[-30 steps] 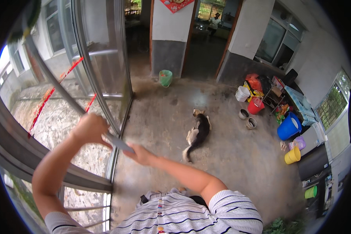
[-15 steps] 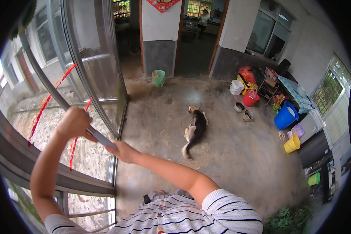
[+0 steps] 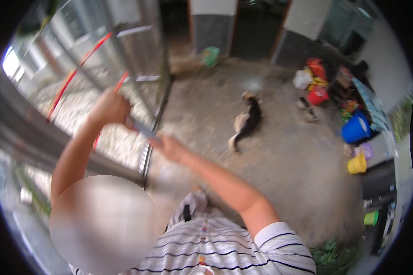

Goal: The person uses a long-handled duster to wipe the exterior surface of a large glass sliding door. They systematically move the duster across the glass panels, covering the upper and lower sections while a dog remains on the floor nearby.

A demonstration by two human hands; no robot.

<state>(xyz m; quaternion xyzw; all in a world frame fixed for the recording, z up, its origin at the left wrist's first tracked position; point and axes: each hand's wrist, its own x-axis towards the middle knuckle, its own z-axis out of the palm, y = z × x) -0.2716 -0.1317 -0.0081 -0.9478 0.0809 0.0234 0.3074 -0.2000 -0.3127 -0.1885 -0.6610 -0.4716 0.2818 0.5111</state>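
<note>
A long grey pole [image 3: 144, 130] slants across the upper left, gripped by both hands. My left hand [image 3: 110, 108] is wrapped around it higher up, in front of the glass door panels. Lower down, close to the pole's near end, my right hand [image 3: 172, 146] is closed on it. The far end reaches a dark, bushy green head [image 3: 34, 23] at the upper left, blurred. Behind my left hand, red-and-white tape strips [image 3: 69, 82] hang by the metal-framed glass [image 3: 144, 41]. A blurred round patch hides part of my left arm.
A black and tan dog [image 3: 250, 117] lies on the concrete floor [image 3: 280, 174]. A green-lined bin [image 3: 210, 56] stands by the far wall. To the right are a red bucket [image 3: 318, 96], blue bucket [image 3: 355, 127] and yellow bucket [image 3: 357, 163]. A leafy plant [image 3: 330, 254] is at the lower right.
The view has shifted, so the dog, bin and buckets sit higher and further right, and are more blurred. Both hands appear higher and further right, still holding the pole.
</note>
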